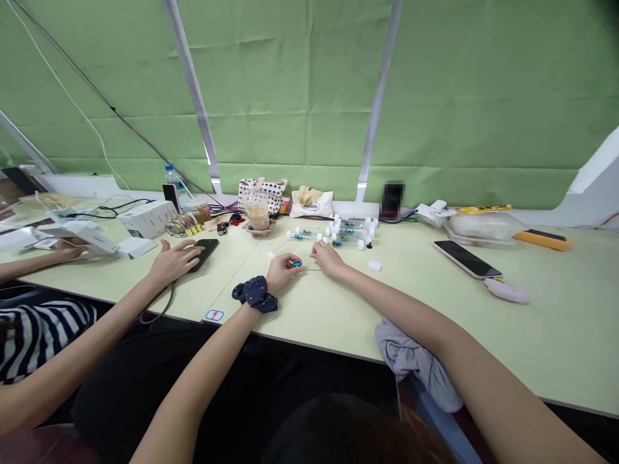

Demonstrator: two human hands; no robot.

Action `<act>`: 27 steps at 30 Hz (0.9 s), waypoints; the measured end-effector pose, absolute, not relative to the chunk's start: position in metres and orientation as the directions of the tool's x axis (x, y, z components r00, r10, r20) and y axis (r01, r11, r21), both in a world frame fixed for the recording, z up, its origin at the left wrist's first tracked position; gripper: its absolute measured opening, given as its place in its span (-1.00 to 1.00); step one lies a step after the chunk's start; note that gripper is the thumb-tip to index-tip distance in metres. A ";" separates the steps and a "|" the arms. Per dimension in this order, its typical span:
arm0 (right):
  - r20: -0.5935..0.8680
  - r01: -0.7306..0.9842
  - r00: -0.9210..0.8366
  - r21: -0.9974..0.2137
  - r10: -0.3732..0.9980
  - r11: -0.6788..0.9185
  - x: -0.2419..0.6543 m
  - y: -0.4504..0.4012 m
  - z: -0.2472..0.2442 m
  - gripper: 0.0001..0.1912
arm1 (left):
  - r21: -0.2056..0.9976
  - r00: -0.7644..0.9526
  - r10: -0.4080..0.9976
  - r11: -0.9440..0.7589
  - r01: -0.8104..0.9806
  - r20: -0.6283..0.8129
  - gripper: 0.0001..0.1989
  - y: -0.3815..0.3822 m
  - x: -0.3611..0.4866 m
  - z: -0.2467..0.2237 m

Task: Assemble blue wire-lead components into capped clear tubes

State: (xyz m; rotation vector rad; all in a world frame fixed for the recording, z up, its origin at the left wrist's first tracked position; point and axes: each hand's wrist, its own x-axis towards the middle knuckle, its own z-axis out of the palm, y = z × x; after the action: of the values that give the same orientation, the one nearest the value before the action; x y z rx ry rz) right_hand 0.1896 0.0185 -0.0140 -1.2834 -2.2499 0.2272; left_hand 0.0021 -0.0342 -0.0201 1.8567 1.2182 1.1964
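Over the table, my left hand (pixel 284 272), with a dark dotted scrunchie (pixel 256 294) at its wrist, pinches a small blue piece (pixel 296 264). Close by on the right, my right hand (pixel 329 259) has its fingertips pressed together; what they hold, if anything, is too small to make out. A thin dark line (pixel 313 269) runs between the two hands; I cannot tell what it is. Just beyond them stand clear small assemblies (pixel 355 229) with white wheel-like ends and blue parts. Beside my right wrist lies a white round cap (pixel 374 265).
A co-worker's hand (pixel 178 261) rests on a dark phone (pixel 206 253) at left. Behind my hands stand an iced drink cup (pixel 257 212) and a white pouch (pixel 312 203). Rightward lie another phone (pixel 467 259) and a plastic container (pixel 483 229). Grey cloth (pixel 416 364) hangs at the front edge.
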 end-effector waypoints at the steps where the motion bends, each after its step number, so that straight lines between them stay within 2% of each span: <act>1: 0.398 0.733 -0.372 -0.428 0.838 0.529 0.191 0.019 -0.011 -0.95 | 0.843 0.167 0.923 -0.385 0.374 0.348 -0.60 -0.034 0.002 -0.020; 5: 0.444 0.536 -0.312 -0.648 0.840 0.541 0.194 0.019 -0.001 -0.94 | 0.834 0.148 0.942 -0.336 0.438 0.301 -0.66 -0.036 0.002 -0.018; 8: 0.385 0.255 -0.421 -0.819 0.821 0.515 0.194 0.016 0.001 -0.85 | 0.836 0.143 0.954 -0.300 0.460 0.263 -0.68 -0.039 0.002 -0.017; 10: 0.357 0.115 -0.490 -0.878 0.795 0.465 0.193 0.012 0.002 -0.76 | 0.852 0.145 0.958 -0.285 0.439 0.246 -0.66 -0.040 0.002 -0.016; 14: 0.358 0.021 -0.513 -0.903 0.780 0.429 0.191 0.010 0.002 -0.65 | 0.878 0.141 0.966 -0.257 0.403 0.217 -0.61 -0.042 0.003 -0.014; 22: 0.309 -0.027 -0.500 -0.939 0.809 0.342 0.193 0.013 0.002 -0.56 | 0.889 0.170 0.957 -0.283 0.359 0.236 -0.64 -0.042 0.003 -0.015; 27: 0.255 -0.023 -0.505 -0.959 0.825 0.283 0.194 0.011 0.004 -0.54 | 0.867 0.169 0.958 -0.282 0.411 0.231 -0.61 -0.043 0.003 -0.014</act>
State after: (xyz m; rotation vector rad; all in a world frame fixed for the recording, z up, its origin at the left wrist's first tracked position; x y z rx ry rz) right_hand 0.1944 0.0106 0.0036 -0.7322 -1.7449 1.3227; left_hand 0.0030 -0.0428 -0.0142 1.7952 1.2988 1.0694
